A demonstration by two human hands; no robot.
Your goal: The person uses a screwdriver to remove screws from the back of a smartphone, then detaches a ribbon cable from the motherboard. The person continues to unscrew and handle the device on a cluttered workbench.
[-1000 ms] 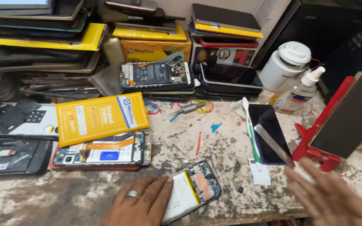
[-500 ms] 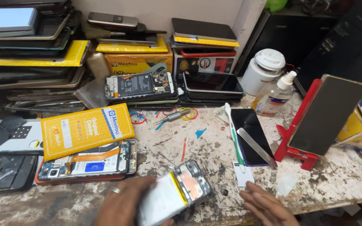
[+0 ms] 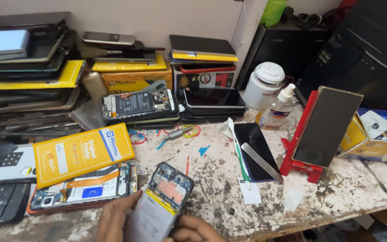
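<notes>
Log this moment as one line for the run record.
left hand: grips opened phone | right hand: supports its lower edge | phone: back off, lifted above bench | nearby: yellow box

Desk [image 3: 337,197]: worn top, white paint flaked and scuffed, dark patches showing through, front edge chipped. Behind the desk, a plain pale wall [image 3: 157,20], unmarked, meeting a white pillar [image 3: 249,31] that juts forward at the desk's back edge. Right of the pillar, a dark recess with a black cabinet [image 3: 359,58] pushed against the desk's rear right corner. Light is soft and even across the desk, with only faint shadows. Floor barely visible below the desk's front right edge.
</notes>
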